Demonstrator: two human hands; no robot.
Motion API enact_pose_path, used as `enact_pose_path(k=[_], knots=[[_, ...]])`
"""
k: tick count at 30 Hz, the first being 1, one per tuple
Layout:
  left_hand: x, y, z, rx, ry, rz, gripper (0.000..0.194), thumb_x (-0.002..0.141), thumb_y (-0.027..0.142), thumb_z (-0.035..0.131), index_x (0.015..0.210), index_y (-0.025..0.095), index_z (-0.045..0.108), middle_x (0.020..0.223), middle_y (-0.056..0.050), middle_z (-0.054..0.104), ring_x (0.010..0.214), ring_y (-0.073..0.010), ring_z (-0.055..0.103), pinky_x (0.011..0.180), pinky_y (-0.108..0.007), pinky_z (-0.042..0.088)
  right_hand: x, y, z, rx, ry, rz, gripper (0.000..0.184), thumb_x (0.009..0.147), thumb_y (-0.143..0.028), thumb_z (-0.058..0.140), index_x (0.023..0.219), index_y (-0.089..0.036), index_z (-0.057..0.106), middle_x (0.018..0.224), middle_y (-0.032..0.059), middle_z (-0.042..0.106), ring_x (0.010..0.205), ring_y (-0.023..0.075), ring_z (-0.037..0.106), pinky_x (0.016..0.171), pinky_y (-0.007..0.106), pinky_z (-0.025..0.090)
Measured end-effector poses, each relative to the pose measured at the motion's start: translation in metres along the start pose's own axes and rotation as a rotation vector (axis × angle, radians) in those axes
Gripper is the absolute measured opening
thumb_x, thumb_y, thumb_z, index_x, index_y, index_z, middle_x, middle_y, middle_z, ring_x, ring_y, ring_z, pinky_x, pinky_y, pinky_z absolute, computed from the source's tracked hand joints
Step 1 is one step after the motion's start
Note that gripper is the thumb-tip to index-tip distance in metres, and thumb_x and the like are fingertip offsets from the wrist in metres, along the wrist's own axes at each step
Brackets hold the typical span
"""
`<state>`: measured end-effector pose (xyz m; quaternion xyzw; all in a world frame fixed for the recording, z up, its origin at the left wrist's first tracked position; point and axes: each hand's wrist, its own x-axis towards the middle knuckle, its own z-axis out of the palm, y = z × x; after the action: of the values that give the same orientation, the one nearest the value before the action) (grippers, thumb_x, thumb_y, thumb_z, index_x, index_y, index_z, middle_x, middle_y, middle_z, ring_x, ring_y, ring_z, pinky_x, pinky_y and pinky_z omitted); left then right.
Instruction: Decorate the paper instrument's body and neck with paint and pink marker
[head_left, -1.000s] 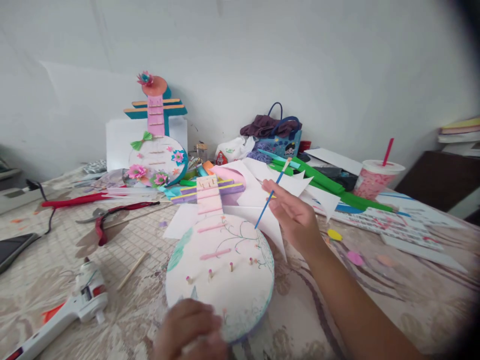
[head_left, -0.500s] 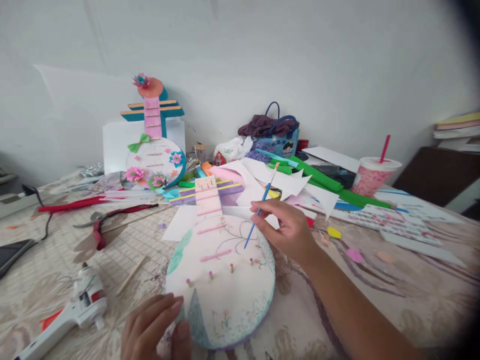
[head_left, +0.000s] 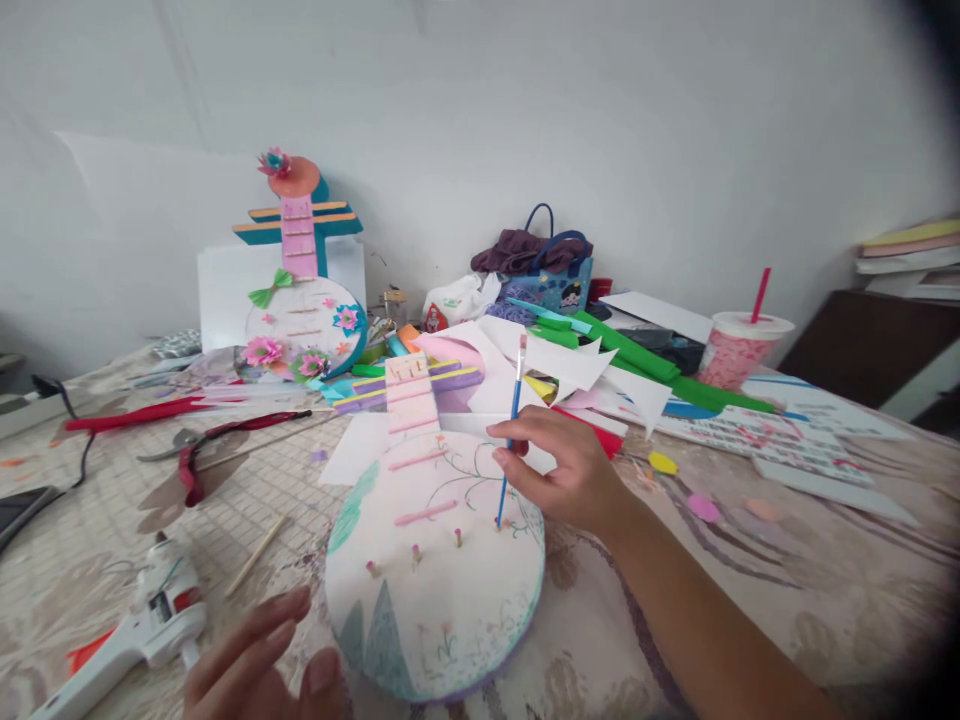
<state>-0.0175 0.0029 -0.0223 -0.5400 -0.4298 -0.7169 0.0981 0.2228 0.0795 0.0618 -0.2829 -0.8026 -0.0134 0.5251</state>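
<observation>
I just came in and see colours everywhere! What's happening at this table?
A person is working on a round white paper craft shaped like a guitar. The right hand holds a thin blue paintbrush, its lower end down on the craft. The left hand is open beside the craft's near edge, next to a white glue gun.

Bright, soft, even daylight with faint shadows and no glare. Dark vignette from 1 to 5 o'clock. Edges bow and smear; left hand (head_left: 255,665) at 7 o'clock blurs.
</observation>
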Motion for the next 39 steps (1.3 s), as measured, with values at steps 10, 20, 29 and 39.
enact_pose_path(k=[10,20,29,39], knots=[[-0.007,-0.016,-0.005,-0.016,-0.074,0.083,0.027,0.066,0.013,0.064,0.092,0.017,0.057,0.094,-0.003,0.060,0.079,-0.0141,0.058,0.074,-0.031,0.046,0.001,0.003,-0.005,-0.013,0.017,-0.004,0.016,0.079,-0.015,0.057,0.094,-0.020,0.061,0.070,0.0015,0.062,0.061,0.0127,0.055,0.060,0.028,0.047],[0.003,-0.011,-0.005,0.133,-0.208,0.216,0.006,0.074,0.021,0.057,0.079,0.017,0.057,0.078,-0.004,0.061,0.073,-0.0148,0.060,0.064,-0.029,0.052,0.000,0.004,-0.004,0.009,-0.056,0.014,0.014,0.081,-0.022,0.059,0.095,-0.020,0.062,0.073,0.0015,0.062,0.064,0.0129,0.057,0.062,0.027,0.047],[0.006,-0.018,-0.009,0.086,-0.263,0.273,0.014,0.073,0.015,0.057,0.086,0.016,0.056,0.085,-0.005,0.062,0.078,-0.0154,0.060,0.069,-0.029,0.050,-0.003,-0.006,-0.010,0.188,-0.167,0.198,0.011,0.081,-0.022,0.061,0.089,-0.023,0.053,0.084,0.0017,0.064,0.078,0.0143,0.062,0.069,0.027,0.050],[0.006,-0.024,-0.010,0.118,-0.290,0.299,0.007,0.074,0.015,0.057,0.081,0.014,0.056,0.084,-0.006,0.060,0.079,-0.0150,0.059,0.071,-0.028,0.049,-0.005,-0.010,-0.016,0.363,-0.277,0.399,0.041,0.079,-0.027,0.065,0.112,-0.026,0.040,0.079,-0.0005,0.068,0.079,0.0163,0.064,0.068,0.028,0.049]])
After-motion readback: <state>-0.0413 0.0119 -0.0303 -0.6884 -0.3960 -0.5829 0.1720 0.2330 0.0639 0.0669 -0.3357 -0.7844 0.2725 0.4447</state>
